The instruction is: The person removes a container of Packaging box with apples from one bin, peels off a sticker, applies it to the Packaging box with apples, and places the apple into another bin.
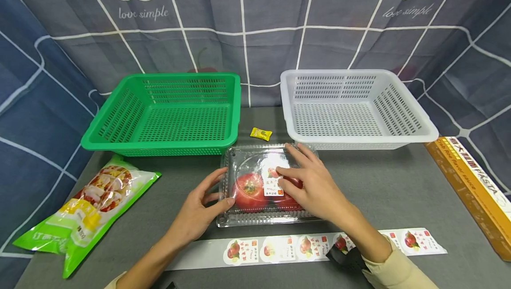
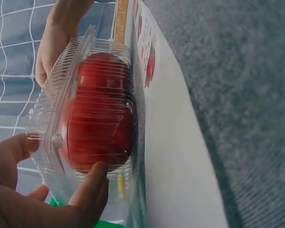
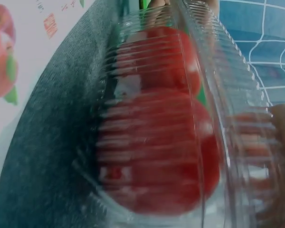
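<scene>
A clear plastic clamshell box (image 1: 255, 218) with its lid down sits on the grey table in the head view. Two round red fruits (image 2: 97, 130) show through its ribbed walls. A white sticker (image 1: 273, 187) with a fruit picture is on the lid. My left hand (image 1: 199, 209) holds the box at its left side, thumb at the front corner. Over the lid, my right hand (image 1: 315, 182) touches the sticker with its fingertips, other fingers extended towards the back edge. In the right wrist view, the right fingers are partly hidden behind the blurred lid.
A strip of fruit stickers (image 1: 279, 250) lies in front of the box. Behind stand a green basket (image 1: 159, 145) and a white basket (image 1: 359, 139), with a small yellow packet (image 1: 261, 134) between them. A green food bag (image 1: 92, 205) lies left, a pasta box (image 1: 471, 191) right.
</scene>
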Action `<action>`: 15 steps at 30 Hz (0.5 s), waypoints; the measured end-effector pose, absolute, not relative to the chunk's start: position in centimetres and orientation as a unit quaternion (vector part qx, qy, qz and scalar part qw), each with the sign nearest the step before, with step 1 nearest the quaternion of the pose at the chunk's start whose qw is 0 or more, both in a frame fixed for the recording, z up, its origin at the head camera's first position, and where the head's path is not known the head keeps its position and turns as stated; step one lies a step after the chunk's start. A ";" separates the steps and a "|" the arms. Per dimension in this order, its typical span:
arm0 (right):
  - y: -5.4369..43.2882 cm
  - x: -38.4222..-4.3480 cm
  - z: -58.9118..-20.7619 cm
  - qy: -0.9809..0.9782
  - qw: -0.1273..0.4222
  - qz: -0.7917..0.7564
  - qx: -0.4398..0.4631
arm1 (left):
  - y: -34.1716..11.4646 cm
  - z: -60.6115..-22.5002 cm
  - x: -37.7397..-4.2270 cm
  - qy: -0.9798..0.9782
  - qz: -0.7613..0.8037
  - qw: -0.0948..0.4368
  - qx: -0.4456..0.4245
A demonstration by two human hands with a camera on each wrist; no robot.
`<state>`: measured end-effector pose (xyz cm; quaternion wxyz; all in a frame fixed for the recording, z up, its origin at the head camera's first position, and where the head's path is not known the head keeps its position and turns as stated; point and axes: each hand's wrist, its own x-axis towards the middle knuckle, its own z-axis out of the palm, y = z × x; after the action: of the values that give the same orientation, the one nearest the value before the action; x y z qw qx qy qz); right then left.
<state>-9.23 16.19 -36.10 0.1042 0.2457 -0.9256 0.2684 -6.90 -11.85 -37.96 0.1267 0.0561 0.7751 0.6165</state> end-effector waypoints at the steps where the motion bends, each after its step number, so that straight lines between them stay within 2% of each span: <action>1: 16.3 -9.3 -36.2 -0.920 0.111 0.285 0.245 | -11.9 -37.9 -6.9 0.778 0.613 0.125 0.053; 8: 17.2 -8.9 -36.5 -0.885 0.116 0.403 0.201 | -12.0 -37.7 -6.7 0.793 0.597 0.114 0.038; 15: 19.0 -8.1 -36.1 -0.823 0.122 0.532 0.158 | -12.0 -37.8 -6.8 0.776 0.613 0.149 0.021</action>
<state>-8.11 18.95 -36.09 0.1220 0.1582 -0.8226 0.5323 -6.84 -11.99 -37.77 0.1492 0.0207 0.7756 0.6130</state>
